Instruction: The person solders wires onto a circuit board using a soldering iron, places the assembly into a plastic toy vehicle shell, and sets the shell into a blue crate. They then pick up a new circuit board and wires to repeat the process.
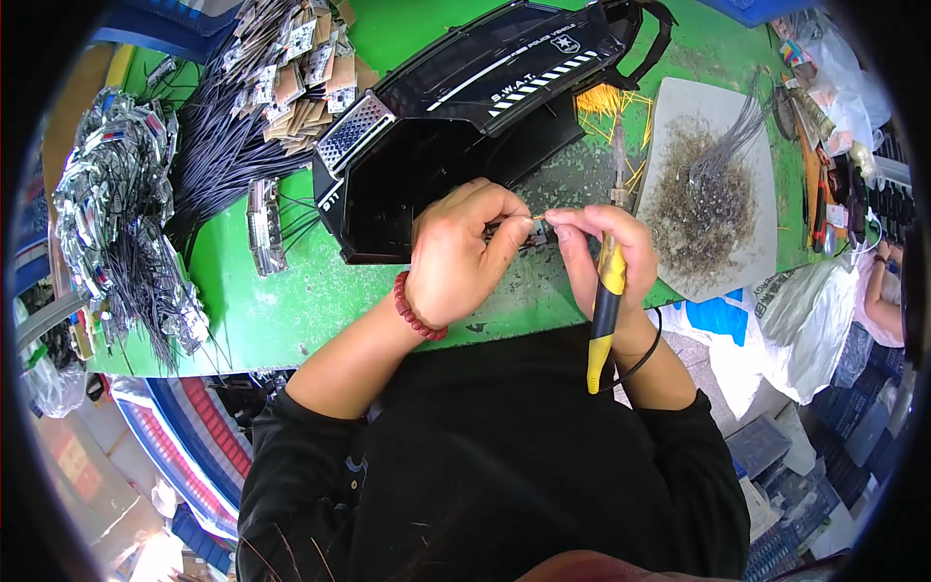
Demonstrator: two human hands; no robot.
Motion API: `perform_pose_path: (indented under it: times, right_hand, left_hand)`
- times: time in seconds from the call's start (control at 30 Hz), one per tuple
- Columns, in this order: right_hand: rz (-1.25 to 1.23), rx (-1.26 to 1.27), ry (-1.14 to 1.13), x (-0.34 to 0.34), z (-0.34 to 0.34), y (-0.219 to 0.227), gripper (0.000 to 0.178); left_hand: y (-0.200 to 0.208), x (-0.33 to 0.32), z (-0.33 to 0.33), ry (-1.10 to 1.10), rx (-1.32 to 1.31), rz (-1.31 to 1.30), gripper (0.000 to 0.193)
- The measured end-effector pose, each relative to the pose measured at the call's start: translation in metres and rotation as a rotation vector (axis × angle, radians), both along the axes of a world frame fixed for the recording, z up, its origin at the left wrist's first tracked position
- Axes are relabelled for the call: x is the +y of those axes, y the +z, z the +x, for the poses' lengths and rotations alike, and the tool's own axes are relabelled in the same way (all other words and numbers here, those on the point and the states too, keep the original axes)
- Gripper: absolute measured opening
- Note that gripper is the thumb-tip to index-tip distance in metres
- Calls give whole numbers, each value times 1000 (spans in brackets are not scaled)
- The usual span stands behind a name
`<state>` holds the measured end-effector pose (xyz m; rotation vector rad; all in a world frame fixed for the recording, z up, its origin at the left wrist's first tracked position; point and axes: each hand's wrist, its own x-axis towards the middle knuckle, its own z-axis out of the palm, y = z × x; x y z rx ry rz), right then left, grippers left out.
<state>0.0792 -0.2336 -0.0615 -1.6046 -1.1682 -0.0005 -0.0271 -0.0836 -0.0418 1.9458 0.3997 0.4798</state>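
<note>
My left hand (pixel 464 247), a red bead bracelet at its wrist, is closed in a pinch on one end of a tiny coppery piece (pixel 538 217) that looks like a wire end. The fingertips of my right hand (pixel 606 247) meet it from the other side. A soldering iron (pixel 609 291) with a yellow and black handle rests in my right hand, its metal shaft pointing away from me. Just beyond my left hand lies a black plastic toy vehicle body (pixel 465 107) with its hollow side towards me. My fingers hide most of the coppery piece.
A green worktable (pixel 320 310) carries bundled black wires (pixel 218 145) with small boards (pixel 291 73), a heap of silvery light parts (pixel 121 213) and one separate silvery part (pixel 265 228). Yellow wires (pixel 606 102) lie behind the iron. At right is a soiled white board (pixel 679 116) with grey wires (pixel 727 150).
</note>
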Motion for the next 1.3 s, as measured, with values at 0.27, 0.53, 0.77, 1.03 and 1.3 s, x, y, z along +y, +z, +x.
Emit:
perform_pose_path:
  times: [0.27,0.53,0.77,1.03,1.3]
  right_hand:
    - [33,-34,18,-1,-1,0,39]
    - [88,138,25,-2,-3,-7,33]
    - [73,164,52,0,-2,-5,34]
    - [115,61,-1,4,-3,-10,30]
    - [233,254,-32,4,-5,-9,29]
  left_hand:
    - [1,0,-2,-3,14,10,6]
    - [0,0,-2,-9,16,4,6]
    - [-1,1,-2,-8,13,-20,7]
    - [0,1,-2,-12,31,-1,8]
    - [2,1,-1,-11,16,-4,6]
